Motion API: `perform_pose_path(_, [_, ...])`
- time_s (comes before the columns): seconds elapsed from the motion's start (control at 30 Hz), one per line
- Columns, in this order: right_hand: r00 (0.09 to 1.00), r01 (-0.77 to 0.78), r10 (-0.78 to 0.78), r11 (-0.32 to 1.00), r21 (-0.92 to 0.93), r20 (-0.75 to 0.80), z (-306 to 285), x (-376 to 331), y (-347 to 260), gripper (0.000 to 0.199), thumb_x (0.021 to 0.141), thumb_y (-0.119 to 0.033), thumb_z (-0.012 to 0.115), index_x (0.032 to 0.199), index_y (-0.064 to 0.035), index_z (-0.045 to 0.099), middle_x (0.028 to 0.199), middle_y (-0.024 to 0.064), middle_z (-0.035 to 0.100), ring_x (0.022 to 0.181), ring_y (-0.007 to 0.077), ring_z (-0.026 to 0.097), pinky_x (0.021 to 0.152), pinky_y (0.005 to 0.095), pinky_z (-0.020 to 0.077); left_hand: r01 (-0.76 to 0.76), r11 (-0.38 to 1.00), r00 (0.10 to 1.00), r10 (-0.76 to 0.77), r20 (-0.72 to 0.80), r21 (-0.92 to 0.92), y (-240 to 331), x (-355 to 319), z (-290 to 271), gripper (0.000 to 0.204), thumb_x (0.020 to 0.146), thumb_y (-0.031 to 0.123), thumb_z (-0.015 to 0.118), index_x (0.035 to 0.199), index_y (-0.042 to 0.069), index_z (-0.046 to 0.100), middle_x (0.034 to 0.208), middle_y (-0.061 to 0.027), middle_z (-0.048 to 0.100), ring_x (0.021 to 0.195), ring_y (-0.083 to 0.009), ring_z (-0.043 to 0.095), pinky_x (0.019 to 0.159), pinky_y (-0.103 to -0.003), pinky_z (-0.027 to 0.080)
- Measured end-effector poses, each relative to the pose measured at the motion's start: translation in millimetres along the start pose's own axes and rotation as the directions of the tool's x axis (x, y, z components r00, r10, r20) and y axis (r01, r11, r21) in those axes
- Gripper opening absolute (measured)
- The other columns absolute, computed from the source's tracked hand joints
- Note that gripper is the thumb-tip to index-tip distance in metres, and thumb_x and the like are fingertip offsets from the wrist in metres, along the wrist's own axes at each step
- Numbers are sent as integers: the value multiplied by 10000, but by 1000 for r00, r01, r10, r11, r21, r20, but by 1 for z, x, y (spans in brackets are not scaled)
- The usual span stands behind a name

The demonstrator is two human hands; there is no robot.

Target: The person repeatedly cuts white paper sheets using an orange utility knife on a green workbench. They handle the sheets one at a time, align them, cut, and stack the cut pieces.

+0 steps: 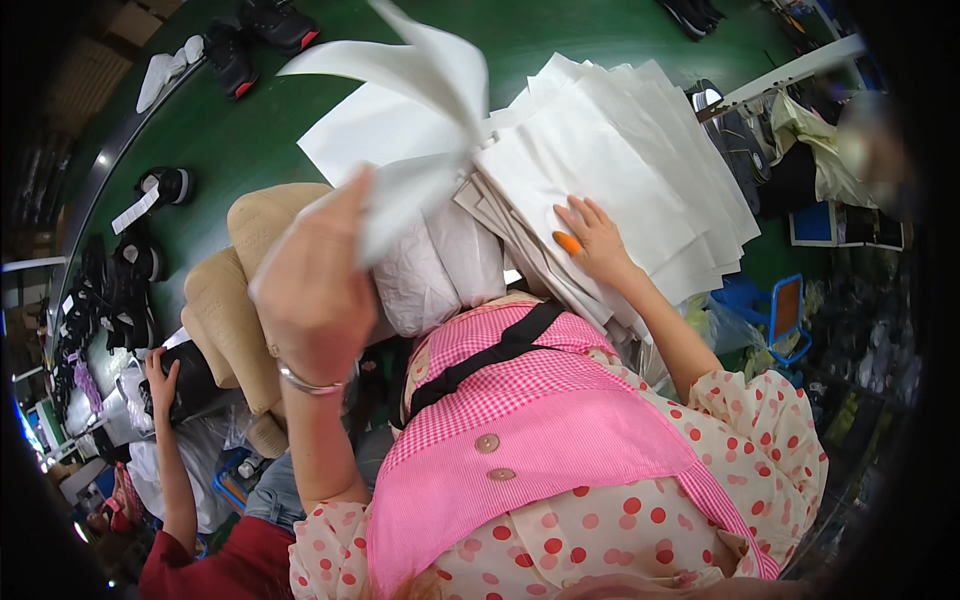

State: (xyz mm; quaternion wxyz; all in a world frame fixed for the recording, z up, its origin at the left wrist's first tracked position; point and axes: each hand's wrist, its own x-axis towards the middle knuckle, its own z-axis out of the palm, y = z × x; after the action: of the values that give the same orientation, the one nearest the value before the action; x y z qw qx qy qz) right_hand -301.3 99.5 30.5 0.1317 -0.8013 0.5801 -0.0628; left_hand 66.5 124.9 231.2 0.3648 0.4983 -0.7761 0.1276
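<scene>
My left hand (322, 275), blurred by motion and raised close to the camera, is closed on the edge of loose white paper (425, 75). The paper bends and flaps above the table; how many sheets it is, I cannot tell. My right hand (597, 243) lies flat, fingers apart, on a wide fanned stack of white paper sheets (610, 150). An orange cover (567, 242) sits on one of its digits, apparently the thumb. Greyish folded paper (530, 250) shows along the stack's near left edge. White-wrapped bundles (430, 270) stand between my hands, close to my body.
Beige rounded forms (235, 290) are piled left of my left arm. Black shoes (230, 60) stand on the green table (560, 28); more lie at left (130, 290). A co-worker's hand (160, 380) reaches in at lower left. A blue-framed stool (785, 310) stands at right.
</scene>
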Motion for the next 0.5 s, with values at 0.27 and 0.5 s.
perform_pose_path(0.27, [886, -267, 441, 234, 935, 143, -61, 20, -18, 417, 1008, -276, 468, 1245, 47, 581, 1178, 135, 644, 1039, 181, 604, 927, 294, 454, -49, 986, 861, 122, 494, -158, 53, -82, 38, 504, 767, 29, 590, 1266, 104, 592, 1065, -77, 633, 858, -205, 632, 695, -301, 507])
perform_pose_path(0.5, [860, 22, 412, 559, 829, -300, -123, 32, -28, 362, 1001, -269, 498, 1267, -40, 585, 1244, 85, 609, 1142, 160, 569, 935, 283, 455, 122, 957, 820, 51, 570, -262, 47, -112, 42, 500, 709, 50, 682, 1197, 149, 637, 1073, -88, 633, 949, -240, 612, 785, -350, 495])
